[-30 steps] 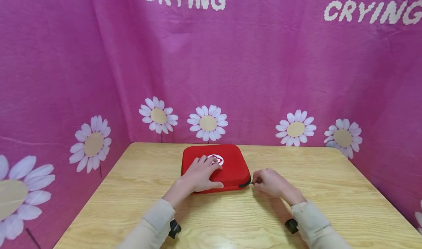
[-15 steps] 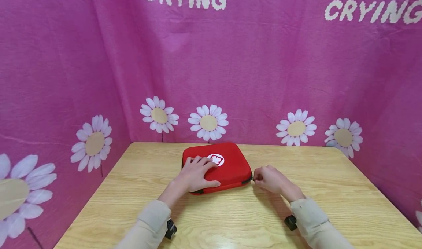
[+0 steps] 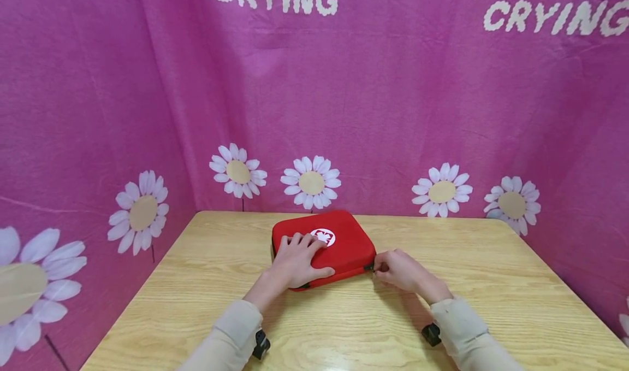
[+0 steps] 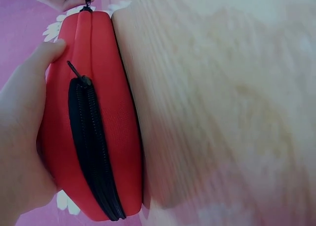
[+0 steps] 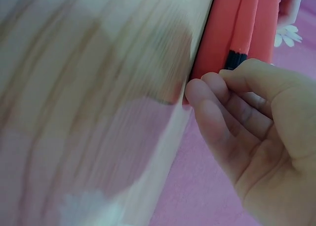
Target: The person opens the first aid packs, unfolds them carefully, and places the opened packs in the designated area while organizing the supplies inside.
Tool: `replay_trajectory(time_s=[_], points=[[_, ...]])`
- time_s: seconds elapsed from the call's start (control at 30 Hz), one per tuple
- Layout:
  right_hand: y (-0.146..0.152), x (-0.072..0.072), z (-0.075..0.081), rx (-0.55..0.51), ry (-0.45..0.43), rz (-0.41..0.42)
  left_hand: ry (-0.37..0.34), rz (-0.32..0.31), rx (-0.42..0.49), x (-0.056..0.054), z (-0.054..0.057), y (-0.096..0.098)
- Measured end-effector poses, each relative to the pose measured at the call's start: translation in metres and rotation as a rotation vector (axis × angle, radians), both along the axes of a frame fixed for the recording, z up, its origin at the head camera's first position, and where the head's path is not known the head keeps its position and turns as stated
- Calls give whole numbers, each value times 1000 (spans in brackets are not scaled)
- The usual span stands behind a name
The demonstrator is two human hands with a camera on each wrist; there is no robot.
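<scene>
A red zippered case (image 3: pixel 344 245) with a white round emblem lies on the wooden table, slightly askew. My left hand (image 3: pixel 297 261) rests on its lid with the fingers spread and the thumb along the front edge. At the right front corner, my right hand (image 3: pixel 400 270) pinches a zipper pull between thumb and fingers. That black pull (image 4: pixel 88 0) shows at the top of the left wrist view; in the right wrist view the fingertips hide it. A second zipper pull (image 4: pixel 79 73) sits beside an exposed stretch of black zipper (image 4: pixel 94 142) on the case's left front side.
Wooden table (image 3: pixel 334 327) surface surrounds the case. A pink curtain (image 3: pixel 373 114) printed with daisies and white lettering hangs behind the table and along its sides. Black wrist cameras (image 3: pixel 431 334) are worn below both hands.
The case has turned a little counterclockwise, its right front corner shifting away from me. The left hand stays on the lid with small shifts; the right hand keeps pinching at the corner.
</scene>
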State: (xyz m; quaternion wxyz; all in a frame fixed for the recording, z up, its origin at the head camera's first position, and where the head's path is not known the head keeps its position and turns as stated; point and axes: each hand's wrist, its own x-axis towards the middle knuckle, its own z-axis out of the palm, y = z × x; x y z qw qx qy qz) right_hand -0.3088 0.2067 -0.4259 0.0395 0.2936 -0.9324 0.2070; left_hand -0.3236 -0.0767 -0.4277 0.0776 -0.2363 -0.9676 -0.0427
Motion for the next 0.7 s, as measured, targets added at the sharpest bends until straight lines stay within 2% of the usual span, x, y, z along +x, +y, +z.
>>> replay_trajectory(time_s=[0.23,0.33,0.43,0.57,0.7], points=[[-7,-1,-1,35,68,48,21,14,13,1,0,4],[-8,0,-1,36,47,23,14,22,29,3,1,4],[-8,3,-1,40,24,-36,-29,8,58,7,5,-1],[-6,7,2,22,31,-147,-121,-44,200,5,16,-19],[-7,8,10,-43,111,-220,-137,-71,358,-10,21,-42]])
